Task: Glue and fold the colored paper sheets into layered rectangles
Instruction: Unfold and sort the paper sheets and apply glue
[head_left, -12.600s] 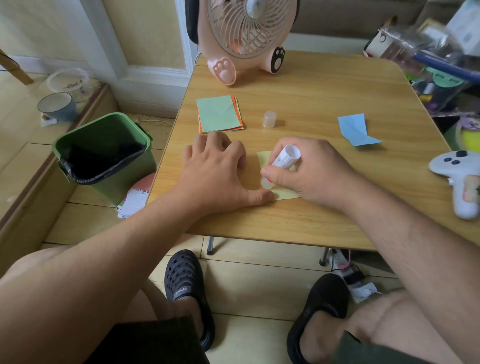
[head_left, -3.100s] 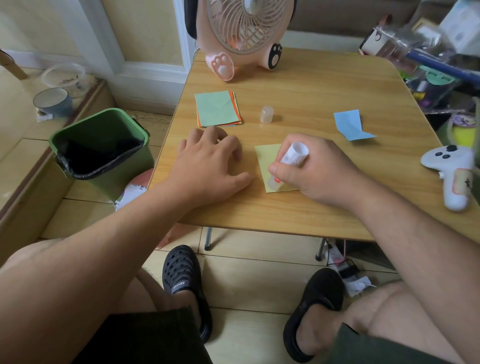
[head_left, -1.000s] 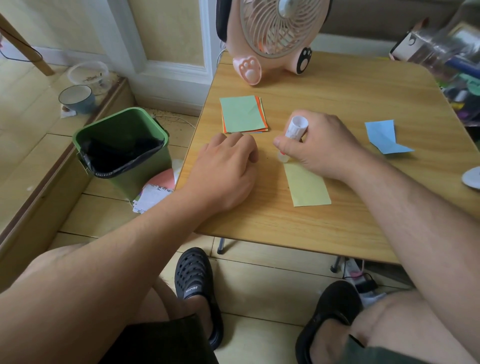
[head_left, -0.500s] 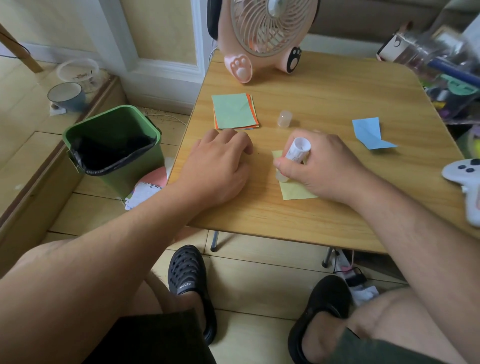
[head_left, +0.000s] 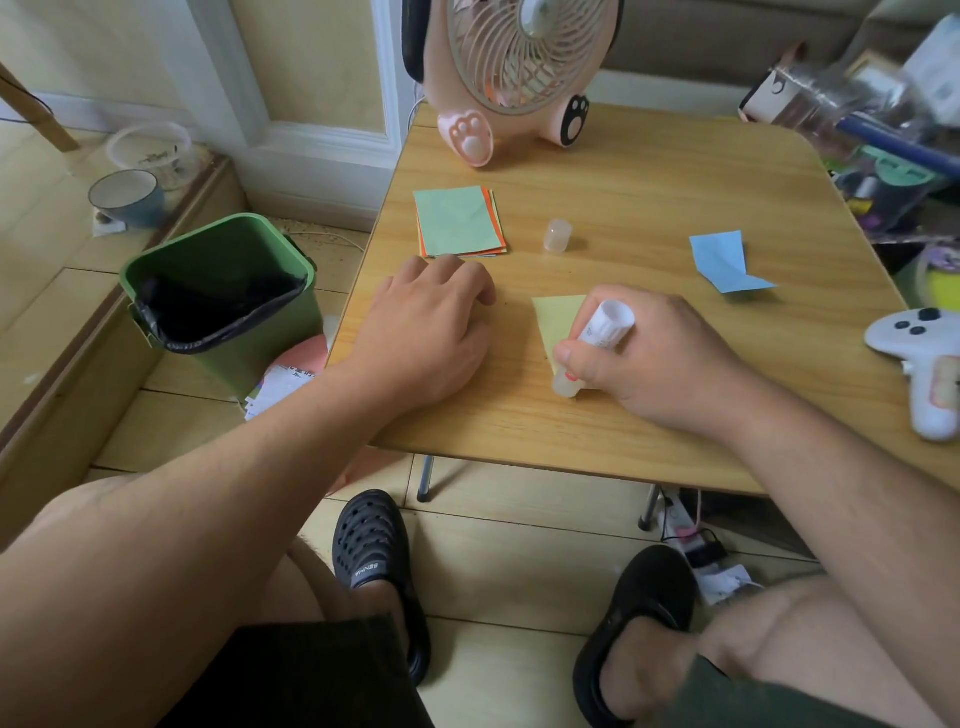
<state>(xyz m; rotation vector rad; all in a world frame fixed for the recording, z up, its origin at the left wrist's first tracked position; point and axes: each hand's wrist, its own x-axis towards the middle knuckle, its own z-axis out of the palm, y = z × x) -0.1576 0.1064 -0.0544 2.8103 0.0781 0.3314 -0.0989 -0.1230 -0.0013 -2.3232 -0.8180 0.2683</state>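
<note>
The right hand is wrapped around a white glue stick, fingers and thumb curled about its barrel, with the stick tilted so its lower tip presses down on the near left edge of a yellow-green paper sheet. That sheet lies flat on the wooden table, near the front edge, mostly hidden under the hand — only its far left corner and a strip along the left side show.

The left hand rests palm down on the table just beside the sheet, to its left, fingers loosely bent and holding nothing. It does not touch the paper.

Just beyond the left hand's fingertips sits a stack of colored sheets, a pale green one on top with orange and yellow edges peeking out at the right. The glue stick's clear cap stands upright near the stack, to its right. A folded blue paper lies well apart on the right side of the table.

At the far edge stands a pink fan with paw-shaped feet. A white game controller lies at the right edge — and a green bin with a black liner stands on the floor to the left.
</note>
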